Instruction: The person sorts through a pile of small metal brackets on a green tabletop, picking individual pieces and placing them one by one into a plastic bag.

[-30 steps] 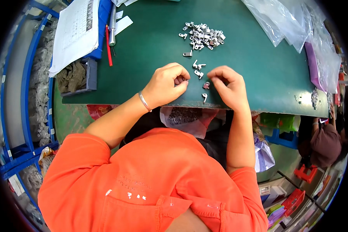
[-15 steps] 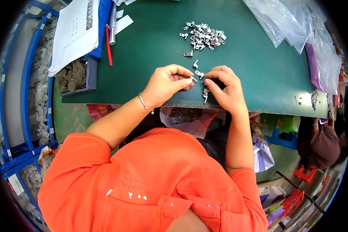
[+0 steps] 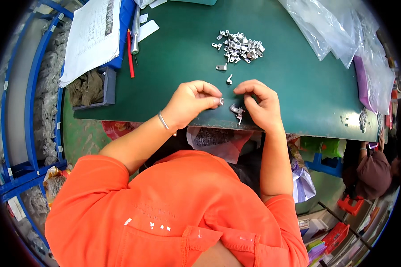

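A small metal piece (image 3: 221, 101) is pinched between thumb and forefinger of the left hand (image 3: 192, 103), above the front edge of the worktop (image 3: 173, 49); with so little of it gripped, it could be dropped if the pinch were loosened. The right hand (image 3: 262, 103) is half curled, thumb and forefinger parted, and no piece can be seen in it. Just beside it, a few metal clips (image 3: 239, 116) are bunched close to the front edge; by a careless sweep they could be knocked over it, perhaps into the bag (image 3: 227, 149) below. Farther back, the pile of clips (image 3: 245, 48) could be scattered if bumped.
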`<state>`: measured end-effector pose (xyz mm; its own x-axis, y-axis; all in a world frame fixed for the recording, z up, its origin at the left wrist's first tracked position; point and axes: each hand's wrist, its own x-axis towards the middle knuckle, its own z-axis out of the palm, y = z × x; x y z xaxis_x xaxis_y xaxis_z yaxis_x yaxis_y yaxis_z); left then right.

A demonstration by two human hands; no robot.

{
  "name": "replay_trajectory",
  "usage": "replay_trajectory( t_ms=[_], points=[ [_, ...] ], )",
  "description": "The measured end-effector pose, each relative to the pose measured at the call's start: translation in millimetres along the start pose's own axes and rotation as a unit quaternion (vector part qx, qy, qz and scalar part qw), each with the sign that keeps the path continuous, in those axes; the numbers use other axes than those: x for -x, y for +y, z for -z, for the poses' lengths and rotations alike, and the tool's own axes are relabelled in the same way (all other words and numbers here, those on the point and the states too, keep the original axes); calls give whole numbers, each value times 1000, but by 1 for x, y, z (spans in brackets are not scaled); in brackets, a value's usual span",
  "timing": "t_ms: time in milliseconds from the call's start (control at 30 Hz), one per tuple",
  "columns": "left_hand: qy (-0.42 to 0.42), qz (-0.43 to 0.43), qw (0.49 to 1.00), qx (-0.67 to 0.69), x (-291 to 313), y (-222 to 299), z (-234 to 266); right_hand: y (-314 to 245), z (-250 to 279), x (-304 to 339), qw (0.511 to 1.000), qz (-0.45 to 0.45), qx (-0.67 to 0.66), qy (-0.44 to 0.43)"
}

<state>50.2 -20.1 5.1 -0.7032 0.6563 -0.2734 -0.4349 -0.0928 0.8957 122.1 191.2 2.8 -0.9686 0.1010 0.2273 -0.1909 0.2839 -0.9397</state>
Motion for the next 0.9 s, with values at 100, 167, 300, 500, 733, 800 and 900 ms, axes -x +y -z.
replay_trajectory(
  t_ms=[100,167,300,500,733,800,900],
  points=[
    [-22,-163,939,-301,3,0,-6,-8,-18,-18,985,39,152,66],
    [-42,-259,877,-402,2,-1,-9,5,-18,-24,974,67,210,49],
    [30,-257,871,-417,-3,4,-7,-6,4,-15,992,-55,104,-48],
    [88,-353,747,-556,-53,5,3,-12,10,-31,974,114,189,-54],
    [-27,-293,807,-512,-27,2,-16,17,-26,-94,930,223,293,2],
    [-43,-312,800,-511,-16,-2,-18,20,-23,-92,885,239,397,-50],
    [-77,-307,804,-503,-1,-5,-16,11,-6,-66,904,199,366,-96]
  ],
)
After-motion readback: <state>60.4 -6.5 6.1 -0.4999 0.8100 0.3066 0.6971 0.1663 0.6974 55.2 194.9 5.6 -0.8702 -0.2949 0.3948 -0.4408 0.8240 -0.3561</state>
